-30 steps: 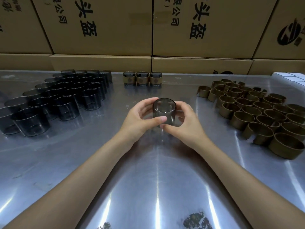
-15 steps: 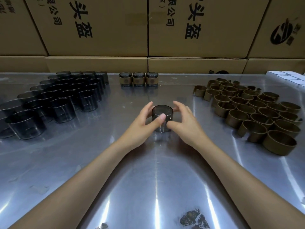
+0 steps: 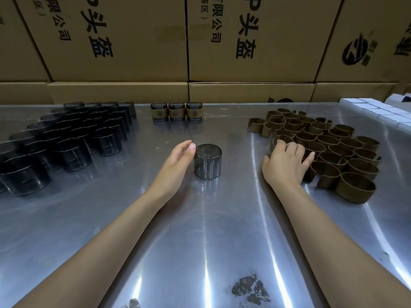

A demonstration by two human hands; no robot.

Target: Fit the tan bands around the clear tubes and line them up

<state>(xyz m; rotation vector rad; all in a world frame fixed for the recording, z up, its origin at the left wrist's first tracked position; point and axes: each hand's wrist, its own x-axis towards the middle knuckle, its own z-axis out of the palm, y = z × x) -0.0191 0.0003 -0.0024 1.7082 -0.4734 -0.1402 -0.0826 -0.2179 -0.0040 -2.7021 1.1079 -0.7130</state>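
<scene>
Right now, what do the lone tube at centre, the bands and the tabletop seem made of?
Lone tube: smoky see-through plastic or glass; the table shows through it. Bands: matte tan, probably paper or card, some with open ends. Tabletop: brushed metal, streaky glare and reflections.

A shiny metal table (image 3: 200,241) fills the foreground, its surface streaked with bright glare from light overhead and marked by a few dark rusty blotches (image 3: 250,290) near the close edge. Behind it stands a wall of stacked brown cardboard boxes (image 3: 124,38) printed with black Chinese characters and a round logo. At the far right corner sit small white boxes (image 3: 378,111) in rows.
</scene>
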